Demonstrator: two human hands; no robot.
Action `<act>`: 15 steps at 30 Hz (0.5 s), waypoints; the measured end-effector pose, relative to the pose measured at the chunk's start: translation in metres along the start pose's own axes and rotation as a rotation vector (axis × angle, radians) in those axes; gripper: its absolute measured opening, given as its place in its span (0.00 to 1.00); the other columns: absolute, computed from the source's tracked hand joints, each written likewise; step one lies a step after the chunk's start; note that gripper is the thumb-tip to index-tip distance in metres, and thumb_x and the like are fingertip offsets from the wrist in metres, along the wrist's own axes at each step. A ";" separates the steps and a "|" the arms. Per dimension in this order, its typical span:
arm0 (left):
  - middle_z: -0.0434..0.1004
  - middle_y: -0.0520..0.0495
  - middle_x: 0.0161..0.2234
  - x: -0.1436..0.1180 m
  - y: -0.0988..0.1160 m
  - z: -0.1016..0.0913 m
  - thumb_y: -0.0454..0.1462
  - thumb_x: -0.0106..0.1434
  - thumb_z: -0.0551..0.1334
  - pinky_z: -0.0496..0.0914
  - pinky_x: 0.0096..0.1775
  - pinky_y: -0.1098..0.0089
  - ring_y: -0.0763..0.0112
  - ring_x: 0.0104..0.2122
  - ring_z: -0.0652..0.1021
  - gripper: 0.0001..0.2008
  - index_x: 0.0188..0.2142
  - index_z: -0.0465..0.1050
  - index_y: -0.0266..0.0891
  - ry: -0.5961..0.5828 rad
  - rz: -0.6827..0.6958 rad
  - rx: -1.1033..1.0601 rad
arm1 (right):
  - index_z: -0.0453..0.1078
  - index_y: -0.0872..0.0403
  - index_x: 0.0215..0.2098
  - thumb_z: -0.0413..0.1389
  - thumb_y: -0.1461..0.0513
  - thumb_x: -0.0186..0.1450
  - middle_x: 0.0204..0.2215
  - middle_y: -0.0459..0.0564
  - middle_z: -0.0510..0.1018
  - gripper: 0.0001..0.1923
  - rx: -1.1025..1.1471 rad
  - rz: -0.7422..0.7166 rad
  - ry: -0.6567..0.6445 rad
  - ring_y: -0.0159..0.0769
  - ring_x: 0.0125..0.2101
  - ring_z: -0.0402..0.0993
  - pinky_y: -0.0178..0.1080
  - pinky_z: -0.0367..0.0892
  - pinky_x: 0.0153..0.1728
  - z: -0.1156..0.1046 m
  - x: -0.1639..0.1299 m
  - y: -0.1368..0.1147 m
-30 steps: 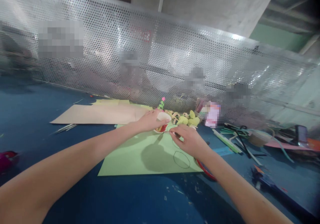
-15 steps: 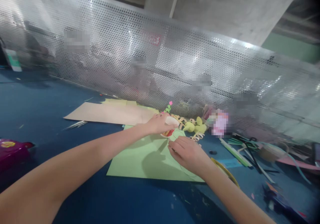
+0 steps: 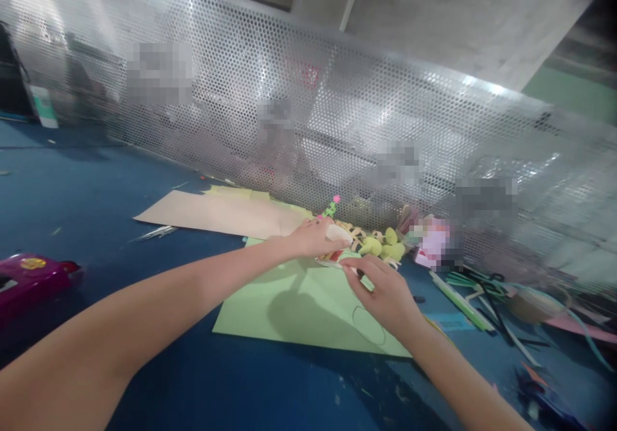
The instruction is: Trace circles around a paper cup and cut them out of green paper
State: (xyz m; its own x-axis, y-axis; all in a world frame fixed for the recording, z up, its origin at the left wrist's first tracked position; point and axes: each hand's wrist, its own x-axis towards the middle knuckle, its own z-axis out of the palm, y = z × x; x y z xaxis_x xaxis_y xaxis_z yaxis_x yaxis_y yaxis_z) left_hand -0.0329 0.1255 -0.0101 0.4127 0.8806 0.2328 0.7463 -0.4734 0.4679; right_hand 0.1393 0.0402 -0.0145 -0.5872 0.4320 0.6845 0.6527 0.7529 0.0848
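The right hand is curled around a dark pen on the green paper. At its 11 o'clock, the left hand presses a round white cup. Blue tabletop, perforated screen behind. A drawn circle now shows uncovered.
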 end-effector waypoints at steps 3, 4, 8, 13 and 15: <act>0.67 0.31 0.58 -0.001 0.000 -0.001 0.63 0.59 0.48 0.61 0.55 0.55 0.44 0.59 0.65 0.42 0.59 0.59 0.35 -0.006 -0.007 -0.006 | 0.71 0.53 0.39 0.49 0.62 0.71 0.27 0.49 0.76 0.09 0.014 0.031 -0.030 0.36 0.28 0.73 0.37 0.69 0.33 0.005 -0.002 0.004; 0.67 0.30 0.58 -0.001 0.000 -0.001 0.63 0.59 0.48 0.61 0.55 0.55 0.44 0.59 0.65 0.42 0.60 0.59 0.34 -0.006 -0.009 -0.010 | 0.71 0.54 0.39 0.49 0.62 0.71 0.27 0.49 0.76 0.09 0.012 0.032 -0.042 0.36 0.29 0.73 0.37 0.69 0.33 0.007 -0.003 0.005; 0.65 0.30 0.59 -0.003 0.001 -0.002 0.64 0.58 0.48 0.60 0.56 0.55 0.45 0.60 0.64 0.43 0.61 0.57 0.34 -0.011 -0.006 -0.001 | 0.72 0.55 0.40 0.47 0.60 0.72 0.27 0.50 0.76 0.12 0.006 0.006 -0.071 0.36 0.29 0.74 0.37 0.69 0.33 0.013 -0.004 0.005; 0.68 0.33 0.58 -0.003 0.002 -0.003 0.62 0.60 0.49 0.60 0.56 0.56 0.47 0.59 0.66 0.40 0.60 0.58 0.37 -0.014 0.004 -0.002 | 0.72 0.55 0.41 0.46 0.60 0.73 0.26 0.50 0.75 0.13 -0.025 -0.048 -0.071 0.36 0.29 0.73 0.38 0.69 0.32 0.015 -0.004 0.004; 0.67 0.33 0.59 -0.003 0.002 -0.004 0.62 0.59 0.49 0.60 0.55 0.56 0.47 0.59 0.66 0.40 0.60 0.58 0.37 -0.017 -0.003 -0.002 | 0.72 0.56 0.41 0.45 0.61 0.73 0.26 0.50 0.75 0.14 -0.054 -0.071 -0.074 0.37 0.28 0.73 0.38 0.68 0.32 0.014 -0.004 0.004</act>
State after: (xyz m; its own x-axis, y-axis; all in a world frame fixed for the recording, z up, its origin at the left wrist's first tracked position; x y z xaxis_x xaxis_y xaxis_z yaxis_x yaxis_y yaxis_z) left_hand -0.0343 0.1221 -0.0065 0.4196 0.8815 0.2166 0.7465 -0.4708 0.4701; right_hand 0.1375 0.0487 -0.0274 -0.6653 0.4158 0.6201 0.6319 0.7559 0.1711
